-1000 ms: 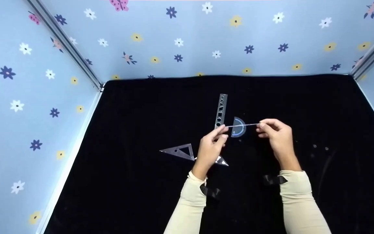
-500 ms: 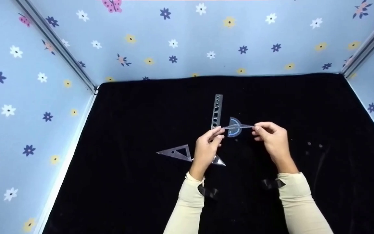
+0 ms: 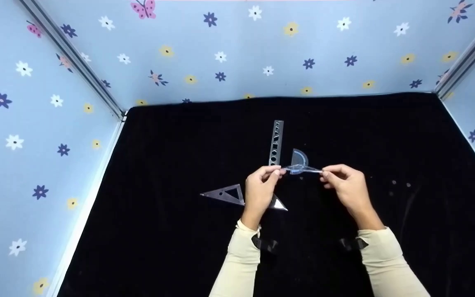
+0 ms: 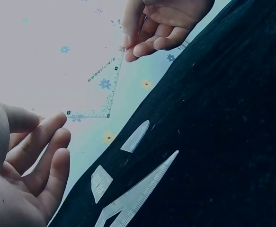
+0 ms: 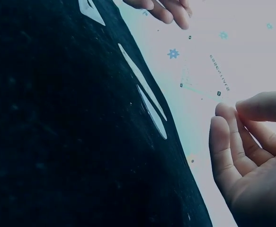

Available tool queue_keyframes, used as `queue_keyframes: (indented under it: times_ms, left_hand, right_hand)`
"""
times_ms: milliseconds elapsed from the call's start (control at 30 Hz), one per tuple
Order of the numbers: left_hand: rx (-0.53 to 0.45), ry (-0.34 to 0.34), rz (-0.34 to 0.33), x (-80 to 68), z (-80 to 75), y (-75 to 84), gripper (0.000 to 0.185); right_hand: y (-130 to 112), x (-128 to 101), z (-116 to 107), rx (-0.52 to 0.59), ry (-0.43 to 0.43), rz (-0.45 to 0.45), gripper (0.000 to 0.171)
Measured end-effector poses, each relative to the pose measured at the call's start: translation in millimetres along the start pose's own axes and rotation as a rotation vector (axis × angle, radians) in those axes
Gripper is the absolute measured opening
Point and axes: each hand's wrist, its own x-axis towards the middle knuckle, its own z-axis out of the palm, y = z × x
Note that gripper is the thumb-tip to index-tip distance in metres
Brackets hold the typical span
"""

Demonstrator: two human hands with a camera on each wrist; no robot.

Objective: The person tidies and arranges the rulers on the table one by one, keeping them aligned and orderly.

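Note:
A clear set square (image 3: 313,170) marked with scales is held up between both hands above the black cloth. My left hand (image 3: 259,192) pinches one corner between thumb and fingers, and my right hand (image 3: 348,187) pinches another. In the left wrist view the set square (image 4: 110,105) spans from one hand to the other, its scales and lettering readable as mirrored. Beyond it lie a clear protractor (image 3: 297,156) with a blue arc, partly overlapped, and a ruler (image 3: 280,142) with shaped cutouts, its near end behind my left fingers.
Another clear set square (image 3: 227,198) lies left of my left wrist. A clear pointed piece (image 3: 278,204) shows right of that wrist, which hides whether they join. Flowered panels (image 3: 237,45) enclose the black cloth (image 3: 159,239) at the back and sides.
Both hands have come slightly nearer the body with the set square. It has tilted from edge-on, so more of its face shows. The things on the cloth have stayed put.

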Motion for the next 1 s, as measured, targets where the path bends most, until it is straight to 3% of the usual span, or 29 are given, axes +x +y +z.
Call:
queue_keyframes:
  times_ms: [333, 667, 1000]
  left_hand:
    - [0.011, 0.018, -0.018, -1.9, -0.6, 1.3, 0.011]
    - [0.037, -0.057, -0.079, -4.4, -3.9, -0.9, 0.009]
    - [0.086, -0.1, -0.073, -3.0, -11.2, -1.7, 0.007]
  right_hand:
    - [1, -8, 3, 0.03, 0.028, -0.035, 0.017]
    - [5, -14, -1, 0.066, -0.001, -0.005, 0.019]
    - [6, -13, -1, 0.067, -0.023, -0.018, 0.016]
